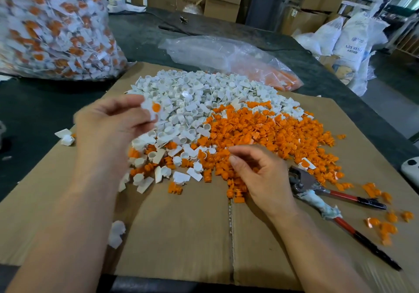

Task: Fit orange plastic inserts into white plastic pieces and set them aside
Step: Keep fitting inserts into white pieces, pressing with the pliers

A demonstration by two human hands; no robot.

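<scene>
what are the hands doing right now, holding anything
Left hand: holds a white piece with an orange insert in it.
Right hand: curled over the orange pile; cannot tell if it grips one.

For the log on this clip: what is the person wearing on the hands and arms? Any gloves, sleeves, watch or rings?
Nothing worn shows. The left hand and right hand have no gloves. The left forearm and right forearm are uncovered to the frame's edge, with no sleeve or cuff in view. No watch, band or ring is visible, though the left hand is motion-blurred, so a thin ring could go unseen.

Two hands (113, 122) (260, 175), two heaps (192, 93) (272, 134), one pliers (303, 180)
</scene>
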